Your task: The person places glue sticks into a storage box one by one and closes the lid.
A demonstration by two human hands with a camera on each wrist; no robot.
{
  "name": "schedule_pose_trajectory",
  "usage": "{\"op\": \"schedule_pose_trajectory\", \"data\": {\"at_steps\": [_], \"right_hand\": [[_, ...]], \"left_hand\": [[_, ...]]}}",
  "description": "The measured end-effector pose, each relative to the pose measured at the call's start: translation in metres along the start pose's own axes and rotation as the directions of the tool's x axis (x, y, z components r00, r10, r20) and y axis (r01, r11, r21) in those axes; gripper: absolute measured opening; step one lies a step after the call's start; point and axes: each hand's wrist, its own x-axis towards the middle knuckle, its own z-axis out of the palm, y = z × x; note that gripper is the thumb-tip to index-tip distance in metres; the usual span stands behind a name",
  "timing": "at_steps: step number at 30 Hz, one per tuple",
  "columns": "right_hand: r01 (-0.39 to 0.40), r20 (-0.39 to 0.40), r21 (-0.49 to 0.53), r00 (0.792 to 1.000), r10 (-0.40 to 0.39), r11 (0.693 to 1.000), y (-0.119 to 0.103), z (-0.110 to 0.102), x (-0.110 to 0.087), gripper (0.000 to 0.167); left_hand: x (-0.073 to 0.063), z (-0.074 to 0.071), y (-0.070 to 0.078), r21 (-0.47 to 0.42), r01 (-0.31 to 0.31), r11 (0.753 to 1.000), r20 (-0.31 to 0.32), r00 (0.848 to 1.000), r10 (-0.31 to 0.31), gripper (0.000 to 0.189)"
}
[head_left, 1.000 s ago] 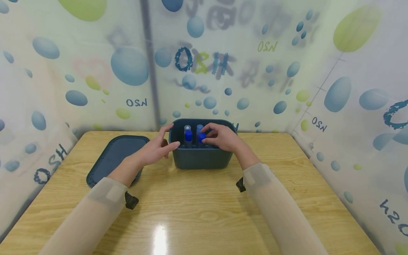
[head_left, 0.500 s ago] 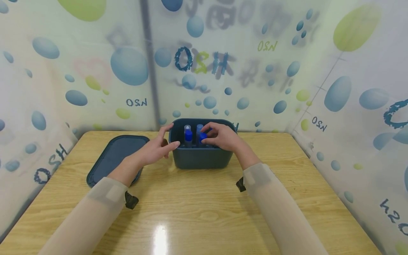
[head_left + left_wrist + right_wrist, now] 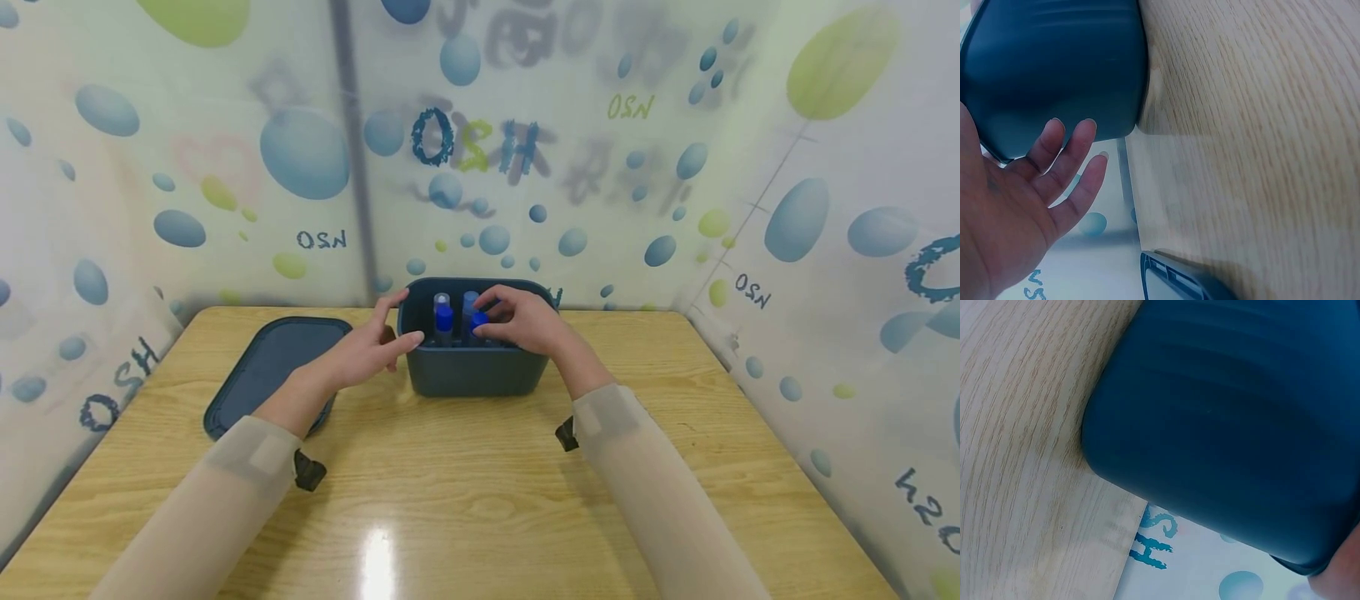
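Observation:
A dark blue open-topped box [image 3: 476,372] stands at the back of the table, with several slim upright tubes inside. One tube has a bright blue cap [image 3: 444,318]; behind it is a tube with a clear top [image 3: 441,300]. My right hand [image 3: 528,323] reaches over the near rim and pinches another blue-capped tube [image 3: 478,321] between thumb and fingers; its lower part is hidden. At the box's left end, my left hand [image 3: 360,354] touches the rim with thumb and forefinger spread. In the left wrist view, the other fingers [image 3: 1075,150] extend loosely beside the box's end wall.
A flat dark blue lid [image 3: 273,367] lies on the wooden table [image 3: 450,500], left of the box and partly under the left forearm. A patterned curtain [image 3: 480,208] hangs close behind the box and along both sides.
The pinched blue-capped tube has shifted slightly to the right within the box over the last second. Both hands have stayed almost still.

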Motion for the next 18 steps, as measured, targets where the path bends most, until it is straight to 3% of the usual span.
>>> {"op": "schedule_pose_trajectory", "data": {"at_steps": [18], "right_hand": [[0.055, -0.068, 0.044, 0.996, -0.052, 0.998, 0.0037, -0.0027, -0.0024, 0.044]], "left_hand": [[0.0018, -0.0002, -0.0028, -0.022, -0.019, 1.0, -0.002, 1.0, 0.019, 0.09]]}}
